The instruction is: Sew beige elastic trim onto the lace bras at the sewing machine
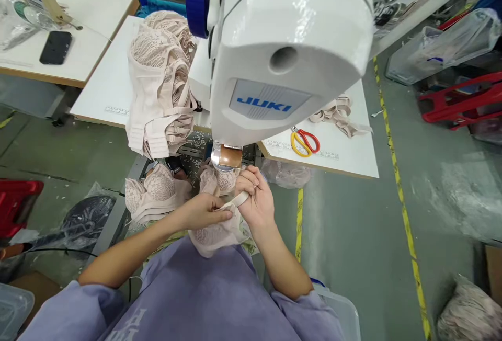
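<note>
My left hand (206, 211) pinches a beige strap (236, 202) of a lace bra (214, 236) that lies over my lap. My right hand (257, 200) is closed on the same strap, fingers curled round its far end. Both hands sit just below the needle area (226, 157) of a white Juki sewing machine (282, 53), which fills the upper middle of the view. Another lace bra (155, 192) hangs to the left of my hands.
A pile of beige lace bras (162, 79) is stacked on the white table (105, 84) left of the machine. Red and yellow scissors (304, 141) and loose straps (339, 116) lie on the right. A black phone (55, 47) rests on the far-left table.
</note>
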